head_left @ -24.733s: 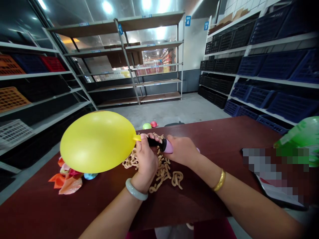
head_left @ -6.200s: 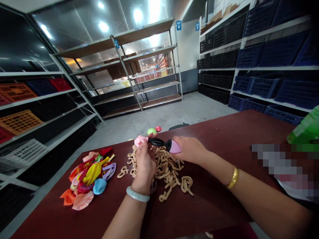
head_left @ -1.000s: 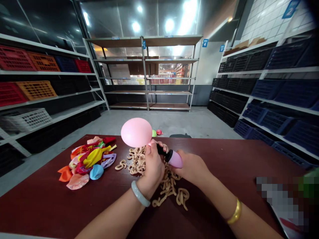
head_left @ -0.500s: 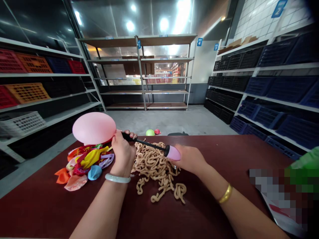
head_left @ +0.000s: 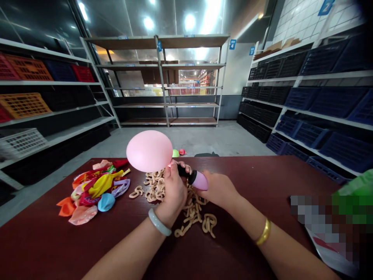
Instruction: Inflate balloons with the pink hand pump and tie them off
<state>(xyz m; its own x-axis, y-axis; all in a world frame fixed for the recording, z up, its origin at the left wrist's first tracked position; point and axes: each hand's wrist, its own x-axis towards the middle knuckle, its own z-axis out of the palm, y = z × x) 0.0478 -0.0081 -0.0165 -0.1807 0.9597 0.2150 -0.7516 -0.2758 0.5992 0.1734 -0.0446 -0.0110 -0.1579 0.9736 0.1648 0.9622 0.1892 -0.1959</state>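
Fingers (head_left: 172,169) of the left hand (head_left: 176,189) are clamped where the neck of a pink balloon (head_left: 149,151) meets the black end of a hand pump (head_left: 200,181); those of the right hand (head_left: 220,189) are wrapped about its mauve barrel, their tips largely concealed. Directions are read on a clock face centred on the pump. The balloon, rounded and taut, projects at ten o'clock, raised above the worktop (head_left: 250,182). The left grip presumably keeps the neck seated against escaping air, while the right, opposing it at four o'clock, steadies the barrel; no shaft is visible between black end and barrel, which suggests a pump pressed together. Uninflated balloons (head_left: 101,186) form a loose heap at nine o'clock, apparently set aside within the left hand's reach. Tan coiled strips (head_left: 155,187) extend from eight o'clock round to five, partly beneath the hands, and occupy the surface directly below them. A green ball (head_left: 175,153) and a red ball (head_left: 182,151) appear at eleven o'clock, by the far edge; their support cannot be determined. A flat slab (head_left: 326,243), partly masked, lies at four o'clock, well apart; shelving (head_left: 190,43) stands at twelve.
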